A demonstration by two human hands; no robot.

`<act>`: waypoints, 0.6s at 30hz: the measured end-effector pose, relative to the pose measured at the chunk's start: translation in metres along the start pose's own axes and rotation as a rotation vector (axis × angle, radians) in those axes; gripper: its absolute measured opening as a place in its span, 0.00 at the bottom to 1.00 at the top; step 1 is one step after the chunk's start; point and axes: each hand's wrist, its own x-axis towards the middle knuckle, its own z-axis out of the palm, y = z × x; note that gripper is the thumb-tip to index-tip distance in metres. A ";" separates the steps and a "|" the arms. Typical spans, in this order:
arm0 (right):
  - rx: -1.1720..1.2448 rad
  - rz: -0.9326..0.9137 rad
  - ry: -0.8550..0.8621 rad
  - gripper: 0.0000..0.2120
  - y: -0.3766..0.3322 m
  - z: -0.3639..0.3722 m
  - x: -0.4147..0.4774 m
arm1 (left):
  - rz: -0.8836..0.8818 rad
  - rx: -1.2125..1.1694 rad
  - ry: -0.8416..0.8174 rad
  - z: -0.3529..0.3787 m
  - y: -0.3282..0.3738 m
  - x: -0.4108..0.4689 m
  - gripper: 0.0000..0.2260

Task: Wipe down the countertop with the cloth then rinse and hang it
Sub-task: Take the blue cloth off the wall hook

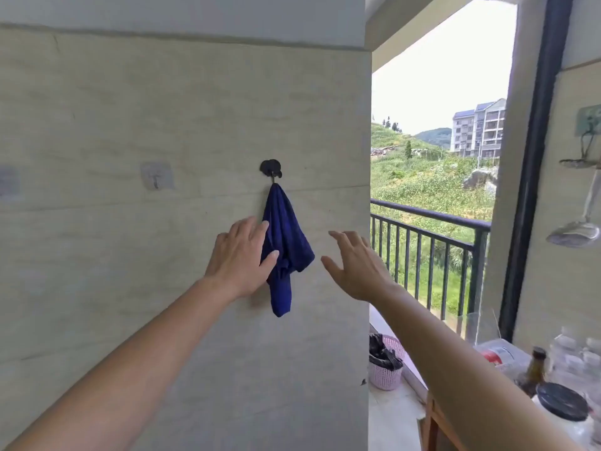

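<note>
On the hook (271,168), the cloth (287,236) hangs, the last step seemingly done: your left hand (239,258) brushes it loose-fingered (right hand (356,265) spread, empty); simply withdraw.

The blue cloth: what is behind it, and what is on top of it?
Behind the blue cloth is the beige wall. Its top corner hangs on a black hook. The left hand covers its left edge, so that part cannot be seen.
</note>
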 end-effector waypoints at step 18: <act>0.405 0.055 0.253 0.09 -0.031 0.075 0.139 | 0.063 -0.197 0.518 0.087 -0.052 0.110 0.16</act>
